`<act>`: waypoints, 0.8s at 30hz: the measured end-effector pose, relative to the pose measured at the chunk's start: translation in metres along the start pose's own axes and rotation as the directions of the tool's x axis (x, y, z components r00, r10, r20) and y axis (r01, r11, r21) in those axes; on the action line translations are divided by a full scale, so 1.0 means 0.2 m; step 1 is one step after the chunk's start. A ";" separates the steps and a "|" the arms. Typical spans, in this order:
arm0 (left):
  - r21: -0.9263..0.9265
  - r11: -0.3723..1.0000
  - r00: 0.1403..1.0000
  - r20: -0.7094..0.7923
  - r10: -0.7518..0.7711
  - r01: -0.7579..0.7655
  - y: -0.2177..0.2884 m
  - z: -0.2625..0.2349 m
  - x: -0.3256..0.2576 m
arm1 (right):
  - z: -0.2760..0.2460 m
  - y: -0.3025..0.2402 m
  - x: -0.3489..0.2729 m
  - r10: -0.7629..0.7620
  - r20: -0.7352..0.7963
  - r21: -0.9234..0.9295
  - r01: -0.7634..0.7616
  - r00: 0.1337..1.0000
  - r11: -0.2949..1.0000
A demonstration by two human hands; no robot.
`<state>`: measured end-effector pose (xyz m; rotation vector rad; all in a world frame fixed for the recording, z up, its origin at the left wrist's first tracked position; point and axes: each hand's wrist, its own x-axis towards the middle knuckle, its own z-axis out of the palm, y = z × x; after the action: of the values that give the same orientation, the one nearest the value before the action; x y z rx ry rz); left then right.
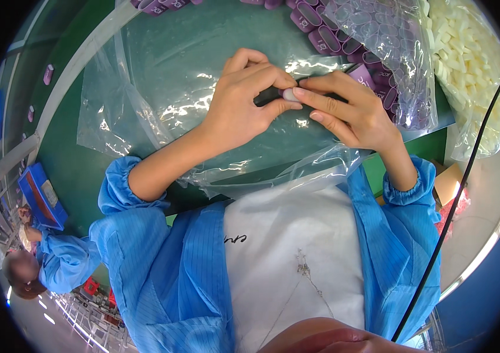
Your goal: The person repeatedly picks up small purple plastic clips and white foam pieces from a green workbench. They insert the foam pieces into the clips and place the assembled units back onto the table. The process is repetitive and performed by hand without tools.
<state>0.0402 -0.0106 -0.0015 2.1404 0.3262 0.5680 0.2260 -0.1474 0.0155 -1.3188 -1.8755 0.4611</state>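
Note:
My left hand (241, 103) and my right hand (353, 112) meet over the middle of the work surface, fingertips closed around a small piece with a whitish rounded part and a dark purple part (289, 95). Most of that piece is hidden by my fingers, so its exact kind is unclear. Just beyond my right hand lie many purple oval shells (325, 39), packed side by side. Beneath both hands spreads a clear plastic sheet or bag (167, 76).
Clear plastic with pockets (391, 53) partly covers the shells. A clear bag of cream-coloured small parts (467, 65) stands far right. A black cable (467, 159) crosses the right side. At left, a person in blue (64, 262) sits near a blue bin (43, 197).

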 end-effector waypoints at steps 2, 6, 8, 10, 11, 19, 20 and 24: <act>-0.007 1.000 1.000 -0.002 -0.006 0.006 0.00 0.01 -0.01 | 0.02 -0.01 -0.03 -0.006 -0.019 -0.059 0.005 1.000 0.998; 0.007 1.000 1.000 0.012 -0.029 0.029 0.00 0.01 0.00 | 0.01 0.00 -0.03 -0.011 -0.025 -0.070 0.009 1.000 0.997; -0.009 0.998 0.998 0.021 -0.056 0.057 0.00 0.01 0.00 | -0.01 -0.02 -0.02 0.003 -0.026 -0.064 -0.004 1.000 0.998; -0.042 0.995 0.996 -0.005 -0.094 0.094 0.01 -0.02 -0.01 | -0.08 -0.08 -0.01 0.088 -0.219 -0.054 -0.102 0.972 0.993; -0.061 0.992 0.993 -0.013 -0.115 0.114 0.02 -0.04 -0.01 | -0.14 -0.12 -0.02 0.134 -0.313 -0.039 -0.154 0.940 0.987; 0.471 0.786 0.879 -0.441 -0.184 0.401 -0.60 -1.22 0.02 | -0.74 0.14 -0.54 0.433 -0.820 -0.046 -0.797 0.374 0.602; 0.404 0.784 0.858 -0.414 -0.303 0.471 -0.83 -1.44 -0.01 | -0.79 0.20 -0.56 0.427 -0.820 -0.057 -0.797 0.381 0.601; 0.608 0.742 0.959 -0.168 -0.227 0.282 -1.32 -1.79 -0.09 | -0.77 0.26 -0.44 0.511 -0.670 -0.416 -0.843 0.538 0.342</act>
<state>-0.1633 0.3826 -0.0363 2.6469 0.9605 0.4191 0.3893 -0.2280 0.0433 -2.5659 -0.9677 -0.2334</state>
